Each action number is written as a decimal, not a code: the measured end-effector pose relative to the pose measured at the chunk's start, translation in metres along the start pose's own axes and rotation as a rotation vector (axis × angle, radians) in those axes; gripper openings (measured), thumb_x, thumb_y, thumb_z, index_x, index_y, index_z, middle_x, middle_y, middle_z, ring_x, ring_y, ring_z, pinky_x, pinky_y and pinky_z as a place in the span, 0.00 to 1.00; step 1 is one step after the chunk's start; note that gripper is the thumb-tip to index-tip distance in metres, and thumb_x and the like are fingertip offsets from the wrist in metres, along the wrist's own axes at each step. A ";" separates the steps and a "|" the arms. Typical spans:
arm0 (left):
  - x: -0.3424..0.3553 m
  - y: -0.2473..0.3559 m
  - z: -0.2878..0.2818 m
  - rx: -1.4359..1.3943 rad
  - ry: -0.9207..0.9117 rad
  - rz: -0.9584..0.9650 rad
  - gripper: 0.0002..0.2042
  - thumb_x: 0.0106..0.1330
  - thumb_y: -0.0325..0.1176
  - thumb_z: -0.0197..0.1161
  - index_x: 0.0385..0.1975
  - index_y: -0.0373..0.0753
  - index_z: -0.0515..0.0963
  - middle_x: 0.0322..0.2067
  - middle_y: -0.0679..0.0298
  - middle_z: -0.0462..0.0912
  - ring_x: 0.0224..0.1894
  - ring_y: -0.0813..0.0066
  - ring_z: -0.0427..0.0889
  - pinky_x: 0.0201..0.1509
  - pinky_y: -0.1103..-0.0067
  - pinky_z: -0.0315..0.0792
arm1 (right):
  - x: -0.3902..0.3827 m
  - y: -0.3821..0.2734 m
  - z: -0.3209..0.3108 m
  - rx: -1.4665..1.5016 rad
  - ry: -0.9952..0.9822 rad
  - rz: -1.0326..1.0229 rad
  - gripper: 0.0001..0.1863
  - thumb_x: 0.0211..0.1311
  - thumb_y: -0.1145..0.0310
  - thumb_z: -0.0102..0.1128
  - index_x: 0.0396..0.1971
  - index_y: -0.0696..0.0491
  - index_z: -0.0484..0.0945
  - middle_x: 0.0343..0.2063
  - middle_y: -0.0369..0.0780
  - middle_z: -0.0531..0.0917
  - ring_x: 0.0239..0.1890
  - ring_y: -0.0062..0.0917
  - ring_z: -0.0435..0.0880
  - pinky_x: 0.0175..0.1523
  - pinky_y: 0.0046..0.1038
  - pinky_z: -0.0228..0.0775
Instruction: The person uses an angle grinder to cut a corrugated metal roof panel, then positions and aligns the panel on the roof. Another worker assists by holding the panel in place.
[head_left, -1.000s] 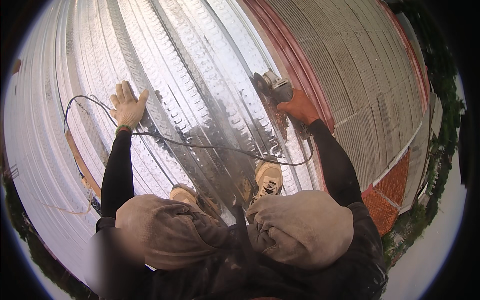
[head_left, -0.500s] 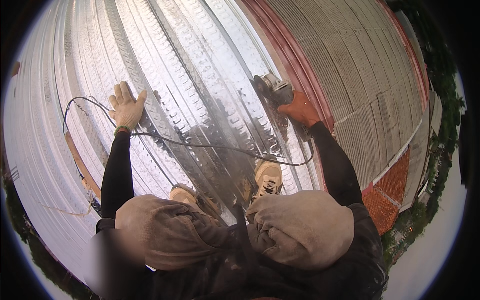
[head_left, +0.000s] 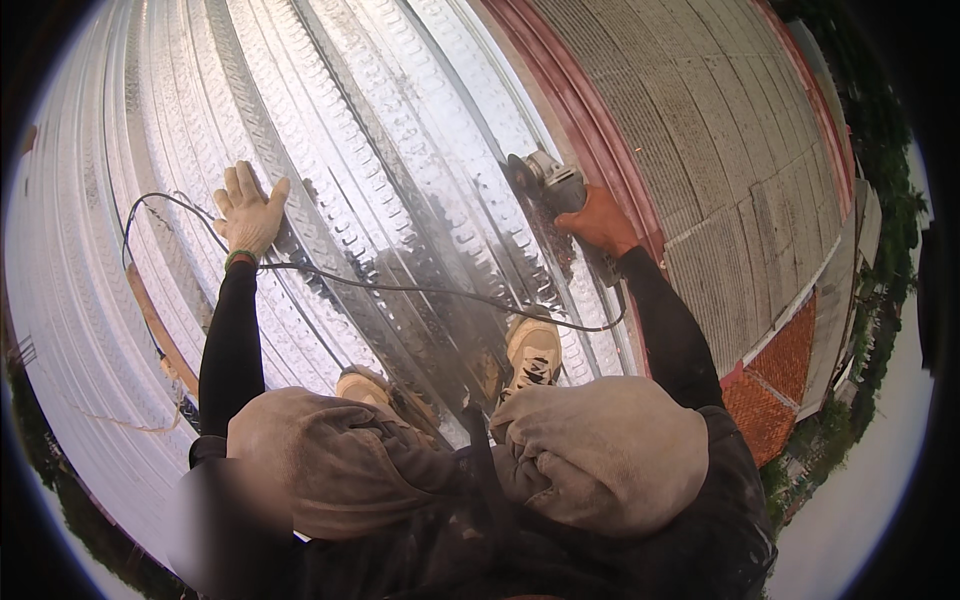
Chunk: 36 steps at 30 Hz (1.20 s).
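My left hand, in a cream knit glove, lies spread on the ribbed silver metal sheet at the left, just above a black cable. My right hand, orange-coloured, grips an angle grinder near the red edge of the sheet. The grinder's dark disc is low over the metal, beside a reddish-brown patch; whether it touches cannot be made out. The cable loops across the sheet toward the back end of the grinder.
My shoes stand on the metal between my knees. A red trim strip borders weathered corrugated roofing at the right. An orange roof lies lower right, with trees beyond. A long brown piece lies at the left.
The grinder and my right hand have shifted slightly down, toward me, along the sheet's edge. My left hand stays spread in nearly the same place.
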<state>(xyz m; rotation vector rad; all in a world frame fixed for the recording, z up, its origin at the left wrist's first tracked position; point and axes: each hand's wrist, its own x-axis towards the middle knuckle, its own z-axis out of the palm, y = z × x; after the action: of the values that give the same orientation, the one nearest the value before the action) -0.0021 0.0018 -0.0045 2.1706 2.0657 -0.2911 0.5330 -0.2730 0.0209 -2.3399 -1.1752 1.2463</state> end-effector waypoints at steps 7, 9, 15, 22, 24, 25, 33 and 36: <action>-0.002 0.000 -0.001 0.003 -0.001 -0.003 0.54 0.74 0.77 0.53 0.90 0.46 0.48 0.90 0.53 0.45 0.89 0.35 0.43 0.84 0.30 0.42 | -0.010 -0.006 -0.001 -0.023 0.011 0.032 0.34 0.48 0.56 0.77 0.50 0.68 0.87 0.43 0.58 0.92 0.46 0.46 0.94 0.56 0.39 0.84; -0.001 0.000 -0.001 0.008 -0.003 -0.004 0.54 0.74 0.77 0.53 0.90 0.46 0.48 0.90 0.53 0.45 0.89 0.35 0.43 0.84 0.30 0.42 | -0.013 -0.006 -0.002 -0.018 0.012 0.037 0.34 0.48 0.56 0.77 0.50 0.68 0.87 0.43 0.58 0.92 0.46 0.46 0.94 0.56 0.39 0.84; -0.002 0.000 -0.002 0.004 -0.007 -0.006 0.54 0.74 0.77 0.53 0.90 0.46 0.48 0.90 0.53 0.45 0.89 0.35 0.43 0.84 0.31 0.42 | -0.018 -0.007 -0.002 0.006 -0.004 0.053 0.34 0.48 0.57 0.78 0.51 0.68 0.87 0.43 0.58 0.92 0.47 0.45 0.94 0.56 0.39 0.84; -0.002 -0.001 0.000 0.000 -0.003 -0.001 0.54 0.74 0.77 0.54 0.90 0.47 0.48 0.90 0.53 0.46 0.89 0.34 0.43 0.84 0.30 0.42 | -0.018 0.008 0.004 0.013 0.002 0.036 0.34 0.48 0.57 0.77 0.51 0.68 0.87 0.44 0.58 0.92 0.49 0.46 0.95 0.57 0.39 0.84; -0.002 -0.001 0.000 -0.002 -0.005 -0.001 0.54 0.74 0.77 0.54 0.90 0.47 0.48 0.90 0.53 0.46 0.89 0.34 0.43 0.84 0.30 0.42 | -0.018 0.011 0.004 0.007 0.003 0.034 0.34 0.48 0.56 0.77 0.51 0.68 0.87 0.44 0.59 0.92 0.49 0.47 0.94 0.57 0.39 0.84; -0.001 -0.001 0.000 -0.001 -0.005 -0.001 0.54 0.74 0.77 0.54 0.90 0.47 0.48 0.90 0.53 0.45 0.89 0.34 0.43 0.84 0.30 0.42 | -0.018 0.013 0.005 0.002 0.002 0.031 0.34 0.48 0.56 0.77 0.51 0.68 0.87 0.44 0.59 0.92 0.49 0.47 0.94 0.57 0.39 0.84; -0.002 0.002 -0.004 0.011 -0.012 -0.007 0.54 0.75 0.76 0.53 0.90 0.47 0.48 0.90 0.54 0.45 0.90 0.36 0.43 0.84 0.31 0.42 | -0.028 0.009 0.004 -0.013 0.011 0.057 0.34 0.49 0.56 0.77 0.51 0.68 0.87 0.44 0.59 0.92 0.49 0.48 0.94 0.56 0.40 0.84; -0.004 0.002 -0.006 0.005 -0.015 -0.009 0.53 0.75 0.76 0.53 0.90 0.46 0.48 0.90 0.53 0.45 0.90 0.36 0.43 0.84 0.31 0.41 | -0.031 0.009 0.005 -0.008 0.020 0.060 0.34 0.49 0.57 0.77 0.51 0.68 0.86 0.44 0.59 0.92 0.48 0.48 0.94 0.56 0.40 0.84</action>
<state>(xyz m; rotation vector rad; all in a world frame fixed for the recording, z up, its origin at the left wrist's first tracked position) 0.0005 -0.0006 0.0021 2.1563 2.0692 -0.3134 0.5242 -0.3026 0.0314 -2.4045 -1.1133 1.2365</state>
